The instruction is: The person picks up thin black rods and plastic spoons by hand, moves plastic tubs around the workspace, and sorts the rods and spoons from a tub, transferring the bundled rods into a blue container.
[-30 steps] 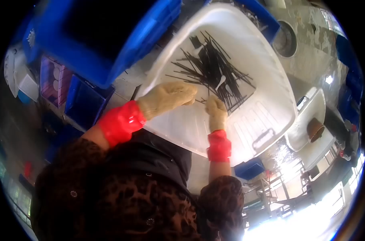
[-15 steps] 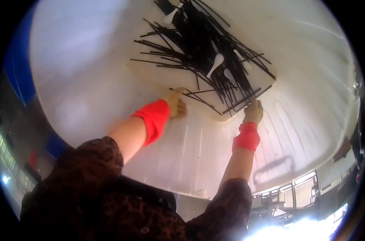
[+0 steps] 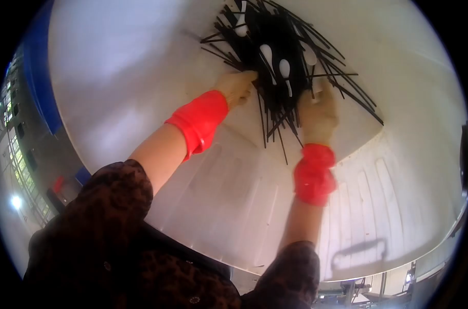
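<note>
A heap of thin black chopsticks (image 3: pixel 275 38), most of them roughly lined up, lies on the floor of a large white tub (image 3: pixel 193 206). Among them are several white spoons, one of them a spoon (image 3: pixel 285 68) near the heap's middle. My left hand (image 3: pixel 235 87), in a beige glove with a red cuff, is at the heap's left edge with its fingers curled on chopsticks. On the lower right side, my right hand (image 3: pixel 319 116), gloved the same way, is against the chopsticks. Motion blurs its fingers, and their grip is unclear.
The tub's curved wall rises around both arms, and its near rim (image 3: pixel 213 252) passes in front of my body. Moulded ribs (image 3: pixel 388 190) line the wall at the right. Something blue (image 3: pixel 38 72) stands outside at the left.
Both hands have moved forward, up the view, into the heap. The chopsticks on the left and at the near end are drawn closer together, and the spoons have shifted.
</note>
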Motion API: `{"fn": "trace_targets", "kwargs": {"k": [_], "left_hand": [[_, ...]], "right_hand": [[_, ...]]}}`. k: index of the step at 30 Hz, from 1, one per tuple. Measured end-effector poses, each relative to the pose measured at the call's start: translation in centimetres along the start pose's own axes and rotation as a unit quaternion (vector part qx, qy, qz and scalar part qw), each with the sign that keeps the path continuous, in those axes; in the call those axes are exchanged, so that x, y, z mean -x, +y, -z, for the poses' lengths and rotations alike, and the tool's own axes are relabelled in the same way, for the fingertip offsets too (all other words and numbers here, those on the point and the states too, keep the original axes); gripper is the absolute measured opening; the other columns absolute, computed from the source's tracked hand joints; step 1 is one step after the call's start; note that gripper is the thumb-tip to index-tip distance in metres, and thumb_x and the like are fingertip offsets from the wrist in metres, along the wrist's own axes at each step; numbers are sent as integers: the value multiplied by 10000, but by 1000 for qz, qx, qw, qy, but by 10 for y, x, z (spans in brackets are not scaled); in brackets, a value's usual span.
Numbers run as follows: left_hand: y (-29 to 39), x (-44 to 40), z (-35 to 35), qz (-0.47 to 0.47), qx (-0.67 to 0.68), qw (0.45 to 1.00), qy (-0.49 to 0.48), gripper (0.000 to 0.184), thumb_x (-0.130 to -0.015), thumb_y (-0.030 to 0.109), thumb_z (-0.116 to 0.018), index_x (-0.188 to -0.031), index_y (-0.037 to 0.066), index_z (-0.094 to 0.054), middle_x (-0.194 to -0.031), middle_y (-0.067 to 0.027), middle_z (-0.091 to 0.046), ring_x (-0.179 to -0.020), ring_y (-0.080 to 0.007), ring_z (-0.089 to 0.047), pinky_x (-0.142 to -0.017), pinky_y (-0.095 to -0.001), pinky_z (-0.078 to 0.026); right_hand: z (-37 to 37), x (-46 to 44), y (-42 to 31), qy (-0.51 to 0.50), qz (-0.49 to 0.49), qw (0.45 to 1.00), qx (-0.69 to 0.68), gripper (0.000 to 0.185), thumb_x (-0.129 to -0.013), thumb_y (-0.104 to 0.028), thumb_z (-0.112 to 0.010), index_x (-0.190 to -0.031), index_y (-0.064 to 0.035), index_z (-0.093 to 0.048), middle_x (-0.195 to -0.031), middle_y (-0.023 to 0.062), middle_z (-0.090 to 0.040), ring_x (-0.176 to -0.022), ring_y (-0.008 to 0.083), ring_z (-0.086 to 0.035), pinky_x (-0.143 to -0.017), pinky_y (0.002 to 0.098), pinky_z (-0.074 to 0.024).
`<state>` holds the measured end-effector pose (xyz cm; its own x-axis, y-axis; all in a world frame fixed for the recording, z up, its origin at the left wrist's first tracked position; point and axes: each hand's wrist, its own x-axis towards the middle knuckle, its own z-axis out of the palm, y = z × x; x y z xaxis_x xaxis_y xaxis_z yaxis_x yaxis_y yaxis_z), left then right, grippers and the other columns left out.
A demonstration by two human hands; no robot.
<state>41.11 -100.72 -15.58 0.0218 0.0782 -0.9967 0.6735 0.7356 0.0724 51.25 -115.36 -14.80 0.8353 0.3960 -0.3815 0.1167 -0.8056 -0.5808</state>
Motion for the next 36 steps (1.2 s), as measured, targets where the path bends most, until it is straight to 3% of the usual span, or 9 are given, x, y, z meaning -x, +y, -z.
{"fn": "trace_targets", "kwargs": {"k": [4,8,17,20,25,30,33,35,36], "left_hand": [[-10,-13,-7,-100,4,986,137,453,-710,280,-563,-1061,15,-458,-937,-136,-490,-829,-216,-480,-765,-306,-393],[-21,-40,11,-214,97,934,270,418,-692,275,-591,-1000,6,-502,-757,-38,-470,-649,-110,-422,-621,-236,-373],[-26,-28,-10,-180,121,969,120,431,-695,296,-607,-976,-18,-519,-764,-21,-506,-643,-106,-417,-583,-230,-353],[-10,3,-13,-200,66,978,5,487,-668,369,-622,-923,-40,-549,-869,-103,-569,-769,-158,-511,-687,-264,-387],[-16,-1,2,-219,-39,975,29,400,-699,324,-592,-900,-20,-559,-815,-71,-569,-733,-142,-498,-660,-254,-384],[-20,29,9,-235,-139,947,169,366,-723,221,-574,-1001,-12,-525,-924,-76,-565,-807,-153,-512,-734,-238,-382],[-28,22,11,-356,-143,890,246,354,-728,174,-555,-1030,-6,-505,-977,-113,-553,-861,-201,-523,-787,-256,-376],[-11,27,6,-572,-249,719,306,334,-726,137,-543,-1018,-19,-495,-973,-154,-541,-867,-260,-524,-791,-283,-385],[1,24,8,-571,-249,720,306,334,-726,137,-543,-1018,-19,-495,-973,-154,-541,-867,-260,-524,-791,-283,-385]], "right_hand": [[74,-76,57,151,129,970,138,421,-703,-199,-514,-1076,-6,-472,-1086,170,-485,-1010,293,-453,-868,335,-351],[38,-46,54,22,48,984,169,465,-673,-249,-556,-1069,-18,-479,-1059,168,-500,-994,295,-458,-864,345,-350],[-32,13,-16,-102,-86,988,-72,445,-630,-241,-573,-1022,-40,-511,-900,166,-563,-907,310,-511,-761,365,-400],[-44,15,-29,-176,-135,974,-37,471,-626,-261,-576,-1045,-63,-493,-979,172,-530,-913,310,-508,-783,351,-395],[-35,17,-39,-254,-105,961,-11,460,-656,-256,-554,-1064,-62,-469,-1006,168,-516,-922,315,-497,-789,360,-395],[4,-46,-39,74,175,965,180,393,-689,-175,-508,-1052,-32,-462,-1027,154,-510,-947,299,-480,-791,359,-396],[16,-78,-44,39,189,955,225,369,-672,-156,-505,-1020,-37,-475,-1007,152,-518,-902,301,-495,-763,368,-405],[14,-80,-42,-9,186,958,220,350,-662,-150,-505,-994,-39,-485,-992,154,-523,-876,304,-501,-746,375,-410],[9,-73,-42,-21,128,966,224,346,-657,-151,-505,-985,-42,-490,-981,155,-526,-867,306,-503,-746,379,-408]]}}
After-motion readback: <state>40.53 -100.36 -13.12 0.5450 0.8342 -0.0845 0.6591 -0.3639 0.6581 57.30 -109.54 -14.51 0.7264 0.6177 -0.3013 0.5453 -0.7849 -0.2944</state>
